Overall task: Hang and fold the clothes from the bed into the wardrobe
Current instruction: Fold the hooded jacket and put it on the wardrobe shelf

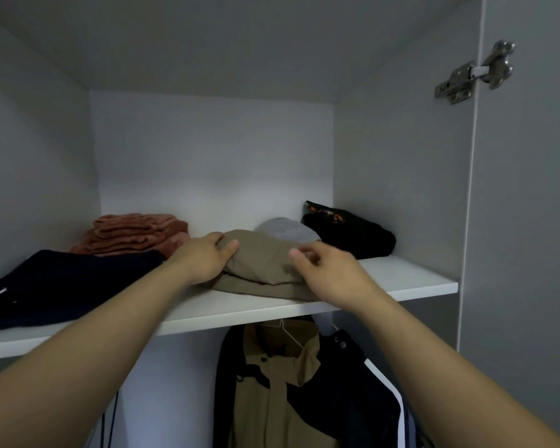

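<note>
The folded khaki garment [259, 263] lies at the front of the shelf [411, 279], with rust towels [136, 234] at its 10 o'clock. The left grip [204, 260] holds its left side. Whether the right grip [327, 273] pinches it, I cannot tell. Best to slide it flat toward 12 o'clock, keeping the folds square.

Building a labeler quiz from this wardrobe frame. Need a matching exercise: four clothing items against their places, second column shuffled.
Items
1. rust folded stack
2. khaki folded garment
3. black bundle
4. tan-and-black jacket

Places
A. hanging below the shelf
B. shelf, back left
C. shelf, back right corner
D. shelf front, between the left hand and right hand

Pairs: 1-B, 2-D, 3-C, 4-A
</note>
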